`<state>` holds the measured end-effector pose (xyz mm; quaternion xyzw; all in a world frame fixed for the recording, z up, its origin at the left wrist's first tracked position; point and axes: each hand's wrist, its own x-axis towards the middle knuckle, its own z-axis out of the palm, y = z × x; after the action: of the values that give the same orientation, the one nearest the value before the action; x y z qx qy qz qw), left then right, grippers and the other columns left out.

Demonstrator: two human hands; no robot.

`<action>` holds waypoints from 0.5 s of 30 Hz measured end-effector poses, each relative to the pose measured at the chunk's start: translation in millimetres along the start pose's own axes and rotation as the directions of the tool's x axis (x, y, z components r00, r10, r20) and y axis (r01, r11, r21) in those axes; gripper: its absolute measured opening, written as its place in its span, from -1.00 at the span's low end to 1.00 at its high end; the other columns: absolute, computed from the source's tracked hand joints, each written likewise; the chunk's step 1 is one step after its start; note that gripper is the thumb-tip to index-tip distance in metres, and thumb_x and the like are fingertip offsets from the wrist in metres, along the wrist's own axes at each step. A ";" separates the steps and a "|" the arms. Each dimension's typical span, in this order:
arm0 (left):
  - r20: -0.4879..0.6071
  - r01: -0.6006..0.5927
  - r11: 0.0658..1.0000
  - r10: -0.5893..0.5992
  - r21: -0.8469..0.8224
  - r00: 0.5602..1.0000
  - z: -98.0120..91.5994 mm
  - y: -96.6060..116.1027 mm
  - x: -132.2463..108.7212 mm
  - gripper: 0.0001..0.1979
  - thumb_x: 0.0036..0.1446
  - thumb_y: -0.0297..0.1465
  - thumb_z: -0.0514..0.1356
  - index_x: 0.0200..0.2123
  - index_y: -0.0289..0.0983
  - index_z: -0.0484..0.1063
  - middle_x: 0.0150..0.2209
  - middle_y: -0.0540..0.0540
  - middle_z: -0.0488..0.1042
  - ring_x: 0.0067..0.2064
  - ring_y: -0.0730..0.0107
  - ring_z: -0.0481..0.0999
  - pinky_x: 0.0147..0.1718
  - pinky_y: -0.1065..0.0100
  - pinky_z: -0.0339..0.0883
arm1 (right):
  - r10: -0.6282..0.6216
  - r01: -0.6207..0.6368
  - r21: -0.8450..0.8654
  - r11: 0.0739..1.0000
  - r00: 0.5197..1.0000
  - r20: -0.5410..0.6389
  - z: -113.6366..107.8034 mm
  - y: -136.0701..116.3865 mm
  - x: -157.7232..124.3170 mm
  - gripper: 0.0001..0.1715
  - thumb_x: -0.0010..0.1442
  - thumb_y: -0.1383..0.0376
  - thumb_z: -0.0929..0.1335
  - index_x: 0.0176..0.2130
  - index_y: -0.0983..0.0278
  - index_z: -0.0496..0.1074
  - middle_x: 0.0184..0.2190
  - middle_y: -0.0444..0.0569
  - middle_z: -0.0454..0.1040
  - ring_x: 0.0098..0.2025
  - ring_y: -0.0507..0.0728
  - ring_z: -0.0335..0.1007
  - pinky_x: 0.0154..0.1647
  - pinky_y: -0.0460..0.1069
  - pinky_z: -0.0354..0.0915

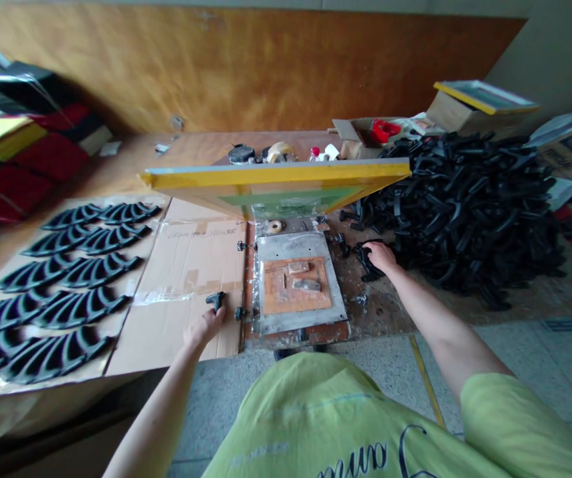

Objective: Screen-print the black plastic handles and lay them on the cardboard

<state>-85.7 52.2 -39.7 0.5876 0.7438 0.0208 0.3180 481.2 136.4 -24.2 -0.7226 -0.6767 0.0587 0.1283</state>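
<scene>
My left hand (206, 325) is closed around the lower end of a small black handle-shaped plastic part (215, 300), held over the cardboard sheet (186, 259). My right hand (381, 255) has its fingers bent onto a black plastic part (369, 267) at the left edge of a large heap of similar parts (470, 199). Between my hands lies a grey metal plate (333, 292) bearing a brown board (276, 302) with two small fixed blocks. Behind it, a yellow-edged screen frame (276, 174) is tilted up.
Curved rows of black parts (71, 305) lie on cardboard to the left. Red and black bundles (41, 159) stand at the back left. A tape roll (276, 226) sits beneath the raised frame. Behind are a red-capped bottle (314, 153) and an open carton (358, 133).
</scene>
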 end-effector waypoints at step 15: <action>-0.629 -0.573 0.678 0.207 -0.460 0.750 -132.1 176.1 -5.7 -0.40 0.33 0.08 -0.18 -0.11 -0.24 0.44 -0.56 -0.02 0.41 -0.60 0.46 0.31 -0.57 0.46 0.18 | -0.670 0.664 0.090 0.742 0.738 0.080 49.0 -196.3 -54.9 -0.66 0.35 0.31 0.32 0.07 0.16 0.53 -0.15 0.00 0.55 -0.08 0.15 0.39 -0.10 0.02 0.31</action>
<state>0.8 146.8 139.4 0.5677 0.5992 0.4984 0.2649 275.2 97.1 -24.1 -0.4245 -0.8944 0.0662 0.1246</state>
